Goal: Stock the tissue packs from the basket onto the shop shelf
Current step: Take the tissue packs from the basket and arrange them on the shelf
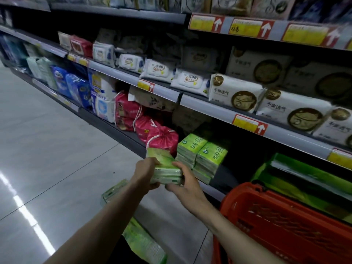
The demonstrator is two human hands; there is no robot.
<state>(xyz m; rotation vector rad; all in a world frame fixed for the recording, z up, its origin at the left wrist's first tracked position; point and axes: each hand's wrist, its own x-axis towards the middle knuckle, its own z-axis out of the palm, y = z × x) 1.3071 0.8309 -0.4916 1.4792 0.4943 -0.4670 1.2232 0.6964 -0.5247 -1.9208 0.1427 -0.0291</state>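
A stack of green tissue packs [164,168] is held between both hands just in front of the bottom shelf [222,177]. My left hand [145,173] grips its left side, and my right hand [183,181] grips its right side. Two stacks of the same green packs [202,155] stand on the bottom shelf, just right of the held stack. The red basket [270,218] sits at the lower right; its contents are hidden from here. More green packs lie on the floor: one [112,190] under my left forearm, another [142,242] near the bottom edge.
Pink drawstring bags [152,132] sit on the bottom shelf left of the green stacks. Large green packages [304,180] fill the shelf behind the basket. The shelf above [207,109] carries white wipe packs [192,80] and price tags. Grey tiled floor [47,149] stretches to the left.
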